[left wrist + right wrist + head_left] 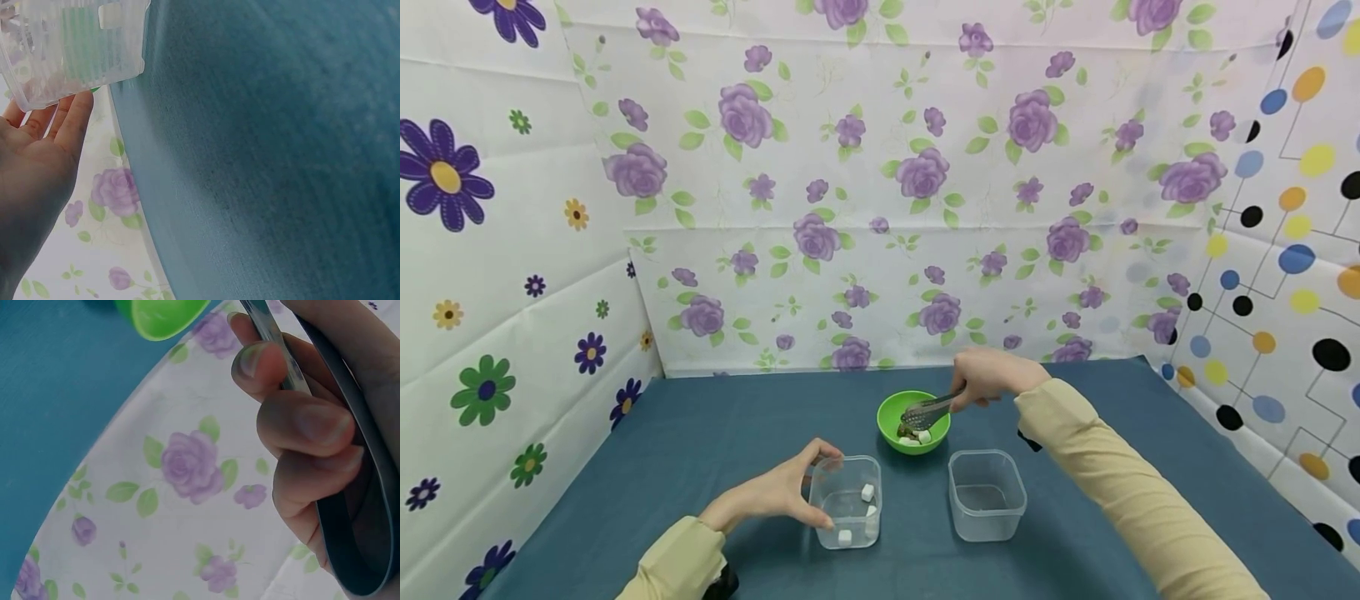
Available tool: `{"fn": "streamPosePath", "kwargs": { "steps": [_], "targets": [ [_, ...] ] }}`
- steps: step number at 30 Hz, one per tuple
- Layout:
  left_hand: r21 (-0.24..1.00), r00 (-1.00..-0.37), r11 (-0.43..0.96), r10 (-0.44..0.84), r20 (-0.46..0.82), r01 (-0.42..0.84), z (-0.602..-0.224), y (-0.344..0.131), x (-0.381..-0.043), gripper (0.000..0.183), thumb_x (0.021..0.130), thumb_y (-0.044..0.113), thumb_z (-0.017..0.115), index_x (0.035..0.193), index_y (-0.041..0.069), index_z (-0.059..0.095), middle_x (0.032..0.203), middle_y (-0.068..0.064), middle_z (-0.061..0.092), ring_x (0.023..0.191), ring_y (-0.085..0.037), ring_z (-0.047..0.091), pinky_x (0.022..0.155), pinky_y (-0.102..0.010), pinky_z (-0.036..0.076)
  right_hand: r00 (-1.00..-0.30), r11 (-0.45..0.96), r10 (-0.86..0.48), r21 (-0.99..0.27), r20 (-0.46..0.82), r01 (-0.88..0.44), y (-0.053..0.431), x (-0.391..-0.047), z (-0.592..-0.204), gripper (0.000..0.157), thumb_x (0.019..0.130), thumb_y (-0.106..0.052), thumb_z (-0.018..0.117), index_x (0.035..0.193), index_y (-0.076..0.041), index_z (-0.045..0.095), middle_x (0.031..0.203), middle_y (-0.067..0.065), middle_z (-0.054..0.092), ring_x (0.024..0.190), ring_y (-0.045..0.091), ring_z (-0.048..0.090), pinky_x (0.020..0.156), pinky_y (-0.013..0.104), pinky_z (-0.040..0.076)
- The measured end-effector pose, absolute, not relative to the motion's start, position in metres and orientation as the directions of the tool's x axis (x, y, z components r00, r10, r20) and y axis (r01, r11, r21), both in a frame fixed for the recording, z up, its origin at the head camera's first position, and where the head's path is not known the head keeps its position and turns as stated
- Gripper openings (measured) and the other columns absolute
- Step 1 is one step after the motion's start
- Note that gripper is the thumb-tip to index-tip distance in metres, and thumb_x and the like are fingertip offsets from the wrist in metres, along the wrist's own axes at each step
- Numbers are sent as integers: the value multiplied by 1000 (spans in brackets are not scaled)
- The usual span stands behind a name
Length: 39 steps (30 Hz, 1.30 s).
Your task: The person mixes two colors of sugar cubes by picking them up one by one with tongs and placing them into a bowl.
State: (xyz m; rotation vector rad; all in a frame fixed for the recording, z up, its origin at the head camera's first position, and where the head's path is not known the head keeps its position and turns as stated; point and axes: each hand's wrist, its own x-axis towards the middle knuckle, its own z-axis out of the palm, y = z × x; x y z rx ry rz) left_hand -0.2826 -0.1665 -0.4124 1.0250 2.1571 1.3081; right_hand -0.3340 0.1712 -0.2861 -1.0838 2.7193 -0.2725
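My left hand (778, 490) holds a clear plastic container (844, 505) by its left side, thumb at the near edge and fingers at the far one. Several white cubes (845, 537) lie inside it. In the left wrist view, fingers (76, 119) rest along the wall of that container (50, 94). My right hand (992, 375) grips metal tongs (931, 410), with their head down in a green bowl (886, 423). White cubes (924, 436) and some brownish pieces (906, 432) sit in the bowl. The right wrist view shows fingers curled round the tongs (359, 575).
A second clear container (988, 527) stands to the right, below the right forearm, with nothing visible in it. The blue cloth (760, 425) covers the table. Flowered sheets (865, 200) hang behind and at the left; a dotted sheet (1292, 333) hangs at the right.
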Motion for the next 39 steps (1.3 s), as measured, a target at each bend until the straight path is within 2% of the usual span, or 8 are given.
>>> {"fn": "streamPosePath", "kwargs": {
  "steps": [4,10,16,24,28,34,39],
  "targets": [
    [880,-638,287,769,23,378,-413,-166,-283,68,80,27,71,128,5,29,131,-18,32,120,-32,32,91,-49,34,-737,744,-663,-231,-135,-627,172,-336,-292,38,80,-21,71,46,-15,53,42,4,47,32,8,29,38,21,27],
    [881,-634,282,773,26,381,-412,-165,-282,69,80,27,71,128,3,29,130,-18,31,120,-33,32,90,-50,34,-753,760,-644,-223,-135,-611,174,-338,-298,40,79,-22,71,47,-9,53,41,3,45,32,8,29,38,22,27],
    [880,-638,286,770,25,380,-412,-166,-282,67,79,27,72,127,6,30,130,-16,32,119,-32,33,89,-49,35,-776,786,-613,-202,-144,-584,174,-337,-302,41,79,-26,71,45,-17,50,40,1,44,32,9,29,38,22,26],
    [878,-639,289,769,25,382,-413,-165,-283,66,79,26,72,127,6,30,129,-14,33,119,-30,34,89,-47,36,-788,799,-595,-216,-158,-561,174,-335,-298,37,80,-26,70,48,-16,57,46,11,51,33,9,29,38,22,27],
    [878,-644,296,764,18,376,-413,-166,-283,65,79,24,72,127,7,31,129,-13,34,119,-29,34,89,-48,36,-775,784,-616,-209,-143,-585,170,-332,-294,36,81,-27,70,48,-17,58,47,11,51,33,9,31,37,22,26],
    [877,-642,293,766,24,381,-413,-166,-283,65,79,24,72,127,6,31,129,-13,33,120,-29,34,89,-48,36,-750,755,-654,-141,-99,-640,158,-323,-285,36,79,-30,71,48,-21,57,38,-7,40,35,8,36,39,22,28],
    [877,-642,295,766,20,379,-413,-167,-283,65,80,24,71,127,7,30,130,-14,33,120,-29,33,89,-48,35,-671,675,-738,-122,-72,-728,144,-312,-274,33,79,-32,70,51,-23,58,40,-10,41,38,8,41,41,22,31]
  ]
}}
